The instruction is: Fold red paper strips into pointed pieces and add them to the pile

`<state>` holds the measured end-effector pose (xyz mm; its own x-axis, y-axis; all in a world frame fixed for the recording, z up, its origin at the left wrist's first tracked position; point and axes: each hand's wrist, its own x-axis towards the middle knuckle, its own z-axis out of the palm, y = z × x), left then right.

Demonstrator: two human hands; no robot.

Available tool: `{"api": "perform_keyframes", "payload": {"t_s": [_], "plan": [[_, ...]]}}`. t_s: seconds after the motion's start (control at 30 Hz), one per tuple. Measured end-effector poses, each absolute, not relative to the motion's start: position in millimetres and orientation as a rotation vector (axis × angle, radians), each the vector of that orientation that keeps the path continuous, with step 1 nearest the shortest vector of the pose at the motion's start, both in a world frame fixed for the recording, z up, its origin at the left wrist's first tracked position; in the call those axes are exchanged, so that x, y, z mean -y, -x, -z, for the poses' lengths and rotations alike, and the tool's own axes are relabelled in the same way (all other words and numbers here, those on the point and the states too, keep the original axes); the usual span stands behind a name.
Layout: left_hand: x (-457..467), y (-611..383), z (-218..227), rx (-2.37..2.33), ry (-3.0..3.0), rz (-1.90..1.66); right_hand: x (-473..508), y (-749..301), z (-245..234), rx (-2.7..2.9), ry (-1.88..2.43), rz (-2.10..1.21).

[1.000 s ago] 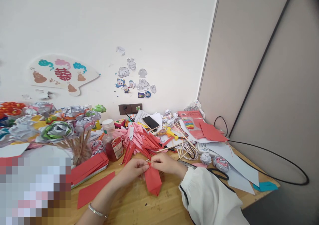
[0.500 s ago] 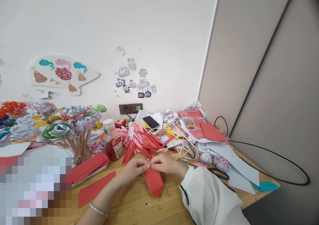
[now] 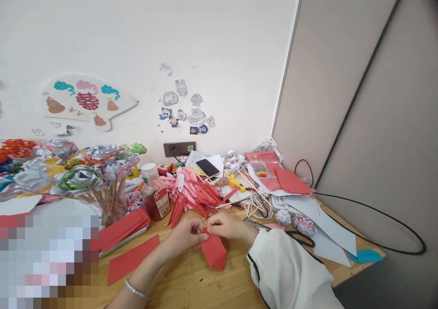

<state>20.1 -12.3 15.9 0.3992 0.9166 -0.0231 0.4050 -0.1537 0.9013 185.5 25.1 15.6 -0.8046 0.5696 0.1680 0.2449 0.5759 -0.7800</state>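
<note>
Both my hands meet over the wooden table (image 3: 191, 281), pinching the top of a folded red paper piece (image 3: 214, 252). My left hand (image 3: 186, 236), with a bracelet on the wrist, grips the paper's upper left edge with closed fingers. My right hand (image 3: 227, 226), in a white sleeve, pinches the upper right corner. The paper's pointed lower end hangs towards me just above the table. Right behind my hands lies a pile of folded red and pink paper strips (image 3: 193, 192).
A stack of red paper sheets (image 3: 121, 229) and one loose red sheet (image 3: 132, 259) lie at left. Paper flowers (image 3: 78, 172), a red-liquid bottle (image 3: 153, 197), a phone (image 3: 206, 167), wooden sticks (image 3: 244, 192), black scissors (image 3: 301, 239) and a black cable (image 3: 376, 227) crowd the table.
My hands have turned the red folded paper slightly, its lower end swinging right and a little nearer to me. My fingers have shifted along its top edge.
</note>
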Motion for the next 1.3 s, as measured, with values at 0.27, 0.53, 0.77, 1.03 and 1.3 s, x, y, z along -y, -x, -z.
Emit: {"api": "perform_keyframes", "payload": {"t_s": [0.27,0.53,0.77,1.03,1.3], "plan": [[15,-23,-19,-1.169,-1.815,-0.690,-26,-185,-14,2.398,0.670,-1.101],[12,-22,-26,-1.272,-1.700,-0.832,-33,-184,-6,2.253,0.715,-1.104],[13,-25,-13,-1.216,-1.566,-0.721,-37,-179,1,2.253,0.736,-0.922],[5,-15,-24,-1.236,-1.368,-1.098,-50,-193,-6,1.885,0.751,-1.223],[5,-13,-28,-1.222,-1.295,-1.110,-58,-197,-3,1.736,0.685,-1.412]]}}
